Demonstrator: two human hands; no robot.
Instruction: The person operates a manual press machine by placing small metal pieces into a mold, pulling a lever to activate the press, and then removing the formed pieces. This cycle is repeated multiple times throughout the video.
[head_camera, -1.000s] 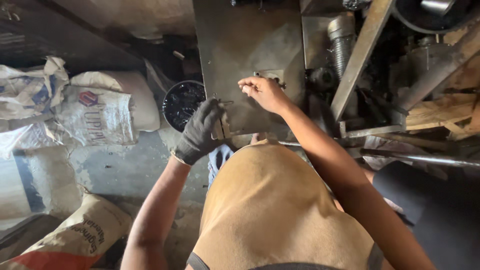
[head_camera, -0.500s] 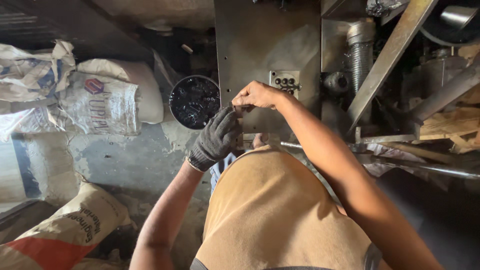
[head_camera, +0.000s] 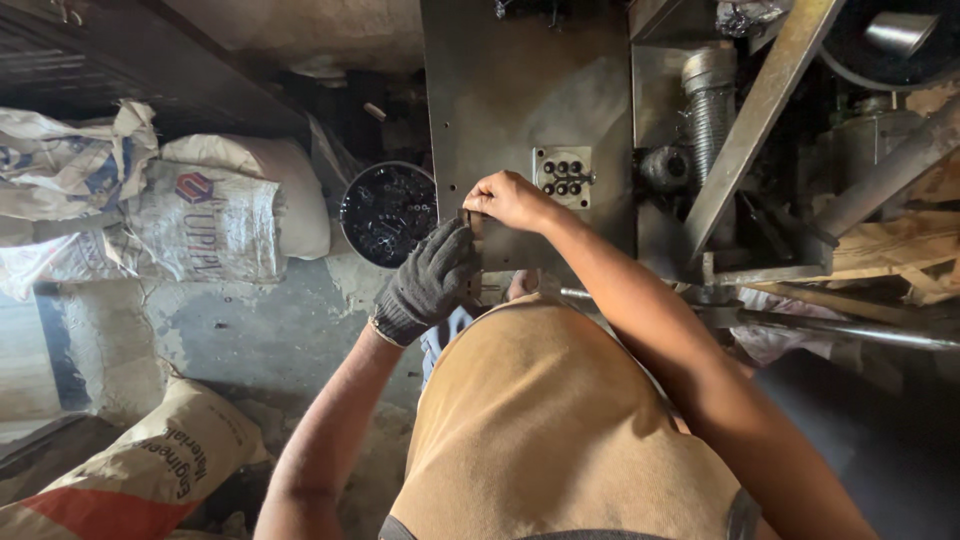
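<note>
1. Head view: both hands have dropped lower against the panel (head_camera: 520, 90) since half a second ago.
2. Right hand (head_camera: 510, 198) pinches a small part (head_camera: 468, 216) at the panel's six o'clock edge, fingers narrow.
3. Gloved left hand (head_camera: 432, 275) curls at seven o'clock, bracing; best kept steady. Bucket (head_camera: 388, 212) sits at nine.

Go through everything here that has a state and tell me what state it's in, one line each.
left hand: gloved, closed on a small flat piece
right hand: bare, pinching the same piece
round bucket: open, holds small dark parts
sacks: filled, lying on their sides
grey metal panel: upright
</note>
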